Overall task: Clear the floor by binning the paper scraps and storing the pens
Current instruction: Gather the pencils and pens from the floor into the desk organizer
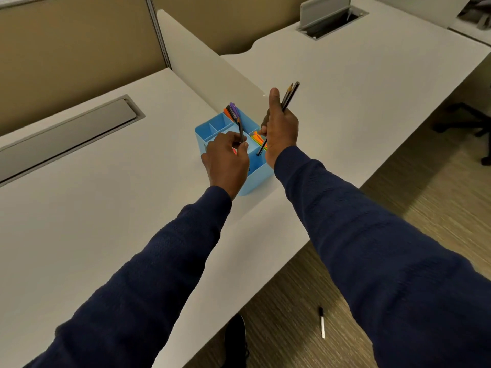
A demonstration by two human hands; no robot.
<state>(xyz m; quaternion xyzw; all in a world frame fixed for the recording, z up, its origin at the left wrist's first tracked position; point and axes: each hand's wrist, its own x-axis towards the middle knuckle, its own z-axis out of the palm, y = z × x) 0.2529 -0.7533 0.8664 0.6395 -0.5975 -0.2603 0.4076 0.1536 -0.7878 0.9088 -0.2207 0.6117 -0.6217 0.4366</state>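
Blue organiser (259, 176); L hand (225, 160): 1 pencil (240, 127), R hand (281, 128): 2 pencils (289, 95).

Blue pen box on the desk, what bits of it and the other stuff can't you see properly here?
Head view only:
Blue pen box: its near compartments are hidden by the left hand.
Pencils in the right hand: their number is unclear; the hand covers their middles.
Pen on the floor: too small to read.
Chair: cut off by the right edge.
Bin and paper scraps: out of frame.
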